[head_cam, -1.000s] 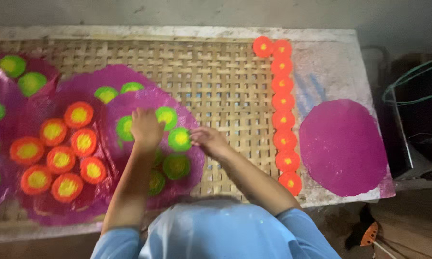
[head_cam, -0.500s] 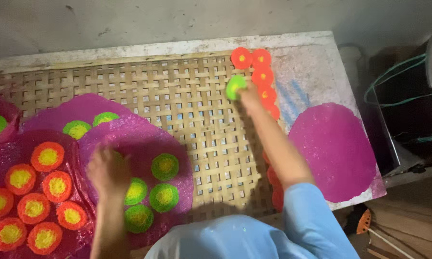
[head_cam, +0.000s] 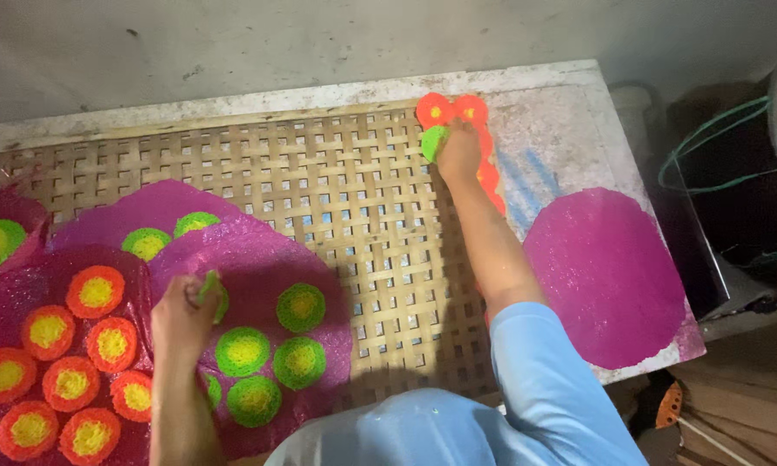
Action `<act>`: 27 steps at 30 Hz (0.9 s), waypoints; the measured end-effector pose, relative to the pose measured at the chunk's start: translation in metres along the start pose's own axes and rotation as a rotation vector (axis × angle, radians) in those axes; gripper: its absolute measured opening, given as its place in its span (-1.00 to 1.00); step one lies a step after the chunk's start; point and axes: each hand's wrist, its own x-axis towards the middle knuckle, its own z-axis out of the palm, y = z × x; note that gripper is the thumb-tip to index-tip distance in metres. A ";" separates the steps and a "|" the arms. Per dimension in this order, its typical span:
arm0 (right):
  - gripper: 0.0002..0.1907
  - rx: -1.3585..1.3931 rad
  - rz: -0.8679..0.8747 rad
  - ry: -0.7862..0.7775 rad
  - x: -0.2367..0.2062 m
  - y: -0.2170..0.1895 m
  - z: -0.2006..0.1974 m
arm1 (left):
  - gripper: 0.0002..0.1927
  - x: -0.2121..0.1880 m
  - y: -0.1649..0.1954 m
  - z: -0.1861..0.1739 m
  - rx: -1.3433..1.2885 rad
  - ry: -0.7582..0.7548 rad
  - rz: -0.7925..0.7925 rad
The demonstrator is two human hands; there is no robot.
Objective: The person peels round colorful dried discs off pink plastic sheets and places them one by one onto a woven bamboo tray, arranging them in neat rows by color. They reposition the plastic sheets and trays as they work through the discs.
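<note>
Two hands (head_cam: pixel 319 233), each holding one green disc (head_cam: pixel 433 141).

orange discs (head_cam: pixel 489 177) partly hidden behind forearm (head_cam: pixel 492 242)

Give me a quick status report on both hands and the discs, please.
Left hand lifting a green disc off the purple sheet. Right hand pressing another green disc beside the orange row on the woven mat. Nothing blocking.
</note>
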 end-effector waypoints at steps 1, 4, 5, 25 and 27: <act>-0.52 -0.007 -0.027 0.047 -0.004 -0.010 -0.010 | -0.66 0.001 0.018 -0.001 0.015 -0.087 -0.034; -0.67 0.208 -0.203 0.081 -0.053 -0.052 -0.036 | -0.86 -0.011 0.078 0.010 -0.291 0.073 0.201; -0.76 0.621 0.064 -0.315 -0.071 -0.075 -0.035 | -0.83 -0.017 0.101 0.021 -0.206 0.090 0.289; -0.62 0.094 -0.024 -0.082 -0.064 0.012 -0.033 | -0.63 -0.075 0.032 0.081 0.014 0.052 0.359; -0.61 0.033 -0.114 0.006 -0.068 -0.006 -0.049 | -0.63 -0.072 0.033 0.088 0.020 0.086 0.413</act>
